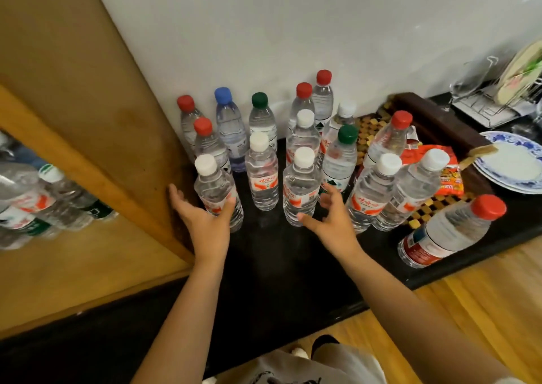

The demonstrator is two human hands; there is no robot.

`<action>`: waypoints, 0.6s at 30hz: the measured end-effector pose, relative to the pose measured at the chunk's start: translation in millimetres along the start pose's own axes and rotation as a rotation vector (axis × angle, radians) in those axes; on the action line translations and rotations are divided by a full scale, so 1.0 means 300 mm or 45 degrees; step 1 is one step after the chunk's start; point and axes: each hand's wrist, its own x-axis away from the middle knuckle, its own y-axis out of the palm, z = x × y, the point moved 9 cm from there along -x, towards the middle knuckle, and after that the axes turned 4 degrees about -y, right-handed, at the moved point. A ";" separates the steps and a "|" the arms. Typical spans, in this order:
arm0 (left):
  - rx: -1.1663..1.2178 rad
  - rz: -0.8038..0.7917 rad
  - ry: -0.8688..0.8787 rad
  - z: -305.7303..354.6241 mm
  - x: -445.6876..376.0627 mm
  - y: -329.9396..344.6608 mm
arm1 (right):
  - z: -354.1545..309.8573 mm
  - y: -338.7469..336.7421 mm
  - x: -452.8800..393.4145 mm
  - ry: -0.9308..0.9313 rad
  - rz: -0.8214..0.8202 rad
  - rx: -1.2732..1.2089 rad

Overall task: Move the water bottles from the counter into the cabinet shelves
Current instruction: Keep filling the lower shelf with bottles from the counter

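Note:
Several clear water bottles with red, white, green and blue caps stand in a cluster on the black counter [272, 254] against the white wall. My left hand [202, 219] is spread open around the base of the front-left white-capped bottle [215, 190], its thumb touching the bottle's right side. Just right of the front-middle white-capped bottle [300, 187], my right hand [328, 213] is open with its fingers curled; contact is unclear. A larger red-capped bottle [448, 231] stands apart near the counter's front right. Inside the wooden cabinet [73, 155] on the left, several bottles [35, 204] rest on a shelf.
A woven mat with a dark tray [445, 125] and a red snack packet [445, 175] lies right of the bottles. Blue-and-white plates [513, 166] and a wire dish rack [492, 102] sit at the far right. The wooden floor [469, 310] lies below the counter edge.

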 end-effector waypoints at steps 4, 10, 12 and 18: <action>-0.021 -0.001 -0.023 0.005 -0.063 0.023 | -0.014 0.040 -0.075 -0.028 0.025 0.003; -0.091 -0.196 -0.004 -0.010 -0.127 0.071 | -0.005 0.038 -0.128 -0.047 0.082 0.099; -0.125 -0.203 0.009 -0.009 -0.125 0.072 | -0.001 0.045 -0.138 -0.044 0.084 0.119; -0.189 -0.228 0.029 -0.014 -0.101 0.063 | -0.003 0.029 -0.137 -0.093 0.050 0.292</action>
